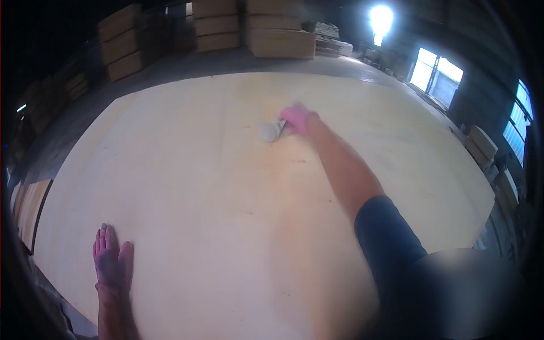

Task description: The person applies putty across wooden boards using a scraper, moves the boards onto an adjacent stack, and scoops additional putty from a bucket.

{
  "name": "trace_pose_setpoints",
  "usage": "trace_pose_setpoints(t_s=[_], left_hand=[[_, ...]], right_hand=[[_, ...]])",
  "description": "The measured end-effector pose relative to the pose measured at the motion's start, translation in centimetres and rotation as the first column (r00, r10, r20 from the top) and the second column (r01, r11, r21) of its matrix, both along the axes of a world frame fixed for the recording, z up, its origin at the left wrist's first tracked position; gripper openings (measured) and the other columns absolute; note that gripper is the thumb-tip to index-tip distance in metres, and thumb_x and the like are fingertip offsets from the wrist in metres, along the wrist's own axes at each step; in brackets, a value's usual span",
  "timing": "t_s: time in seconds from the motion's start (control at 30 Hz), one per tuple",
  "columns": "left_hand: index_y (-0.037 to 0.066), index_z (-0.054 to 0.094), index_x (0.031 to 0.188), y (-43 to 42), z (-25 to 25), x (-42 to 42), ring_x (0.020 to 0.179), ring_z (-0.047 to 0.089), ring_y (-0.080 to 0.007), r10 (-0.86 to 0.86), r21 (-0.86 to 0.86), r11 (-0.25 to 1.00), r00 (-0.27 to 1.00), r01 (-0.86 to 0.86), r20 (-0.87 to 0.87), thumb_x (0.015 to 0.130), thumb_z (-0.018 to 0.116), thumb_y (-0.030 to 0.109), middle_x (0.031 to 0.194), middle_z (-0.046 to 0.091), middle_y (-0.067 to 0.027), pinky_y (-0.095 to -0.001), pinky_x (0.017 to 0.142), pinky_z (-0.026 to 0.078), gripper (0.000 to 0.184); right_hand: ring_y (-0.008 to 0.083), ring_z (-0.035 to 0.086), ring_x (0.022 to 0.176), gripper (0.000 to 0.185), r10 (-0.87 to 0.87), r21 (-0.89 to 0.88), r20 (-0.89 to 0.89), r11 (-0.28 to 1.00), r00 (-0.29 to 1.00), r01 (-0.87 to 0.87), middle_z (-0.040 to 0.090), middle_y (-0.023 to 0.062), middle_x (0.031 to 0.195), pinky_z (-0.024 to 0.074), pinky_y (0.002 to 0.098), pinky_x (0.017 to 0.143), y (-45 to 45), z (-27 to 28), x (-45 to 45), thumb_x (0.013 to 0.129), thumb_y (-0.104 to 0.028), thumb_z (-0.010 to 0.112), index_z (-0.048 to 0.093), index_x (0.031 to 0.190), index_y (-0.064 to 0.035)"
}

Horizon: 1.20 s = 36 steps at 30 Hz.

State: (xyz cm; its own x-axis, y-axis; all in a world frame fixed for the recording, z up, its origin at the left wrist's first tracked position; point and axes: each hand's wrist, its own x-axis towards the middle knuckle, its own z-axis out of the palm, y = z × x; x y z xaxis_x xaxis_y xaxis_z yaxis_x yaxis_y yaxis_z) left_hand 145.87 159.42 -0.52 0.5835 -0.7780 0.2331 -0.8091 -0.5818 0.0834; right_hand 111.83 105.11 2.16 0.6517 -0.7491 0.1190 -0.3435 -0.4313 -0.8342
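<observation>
A large pale wooden panel (pixel 187 187) fills most of the view, with small dark marks and brownish spots on its face. My left hand (pixel 110 260), in a pink glove with dark smudges, rests on the panel near its left edge, fingers stretched out and holding nothing. Farther out, toward the panel's far side, my right hand (pixel 298 119) in a pink glove is closed on a small hand tool with a pale, rounded head (pixel 270 132). The tool's head appears to be against the panel. Blur and my fingers hide its handle, so its exact kind is unclear.
Stacks of boards (pixel 281 42) stand on the floor beyond the panel's far edge. More boards (pixel 33 212) lie at the left side, and others (pixel 480 144) at the right. A bright lamp (pixel 381 21) and windows (pixel 436 76) are at the back right.
</observation>
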Motion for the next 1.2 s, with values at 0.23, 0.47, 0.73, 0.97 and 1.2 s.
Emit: trace_pose_setpoints(t_s=[0.23,0.47,0.73,0.97,1.2], left_hand=[[-0.010,0.036,0.147,-0.6,-0.8,0.8,0.146,0.031,-0.0401,-0.038,0.011,0.999,0.998,0.037,0.046,0.098,0.055,0.034,0.154,0.037,-0.0275,-0.0456,0.121,0.023,0.069],[-0.008,0.032,0.149,-1.9,-1.4,2.9,0.147,0.029,-0.0396,-0.052,0.033,0.998,0.999,0.052,0.007,0.100,0.053,0.038,0.157,0.032,-0.0258,-0.0460,0.122,0.021,0.071],[-0.010,0.043,0.142,5.3,0.9,16.2,0.139,0.040,-0.0423,-0.228,0.058,0.972,0.973,0.229,-0.025,0.100,0.054,0.031,0.147,0.044,-0.0302,-0.0446,0.119,0.030,0.060],[-0.007,0.037,0.149,10.6,-1.5,23.8,0.146,0.031,-0.0366,-0.092,0.091,0.992,0.994,0.088,0.051,0.105,0.046,0.032,0.155,0.035,-0.0252,-0.0413,0.121,0.025,0.059],[-0.004,0.035,0.151,10.0,-3.1,27.9,0.150,0.025,-0.0318,-0.177,0.018,0.984,0.982,0.179,-0.067,0.106,0.045,0.031,0.158,0.033,-0.0223,-0.0383,0.122,0.022,0.058]], right_hand=[[0.0259,0.065,0.094,0.034,-0.147,-0.458,-0.551,0.876,0.821,-0.150,0.070,0.0168,0.096,0.0496,0.0358,0.083,4.7,4.2,4.6,0.075,-0.031,0.068,0.072,0.093,-0.0015],[0.0239,0.066,0.095,0.030,0.028,-0.312,-0.555,0.919,0.831,-0.240,0.072,0.0125,0.105,0.0503,0.0354,0.086,18.1,4.7,-2.0,0.083,-0.030,0.066,0.075,0.099,-0.0058],[0.0243,0.069,0.088,0.032,-0.007,-0.426,-0.433,0.883,0.901,-0.198,0.074,0.0127,0.105,0.0541,0.0350,0.081,36.2,5.3,-10.2,0.083,-0.023,0.071,0.075,0.110,-0.0069],[0.0202,0.069,0.091,0.034,-0.229,-0.410,-0.469,0.912,0.853,0.020,0.074,0.0121,0.107,0.0531,0.0322,0.085,31.0,5.1,-1.8,0.086,-0.024,0.069,0.074,0.111,-0.0025],[0.0199,0.064,0.072,0.034,0.101,-0.143,-0.242,0.980,0.965,-0.139,0.074,0.0112,0.087,0.0525,0.0325,0.069,44.5,6.7,-6.2,0.085,-0.033,0.073,0.075,0.103,-0.0037]])
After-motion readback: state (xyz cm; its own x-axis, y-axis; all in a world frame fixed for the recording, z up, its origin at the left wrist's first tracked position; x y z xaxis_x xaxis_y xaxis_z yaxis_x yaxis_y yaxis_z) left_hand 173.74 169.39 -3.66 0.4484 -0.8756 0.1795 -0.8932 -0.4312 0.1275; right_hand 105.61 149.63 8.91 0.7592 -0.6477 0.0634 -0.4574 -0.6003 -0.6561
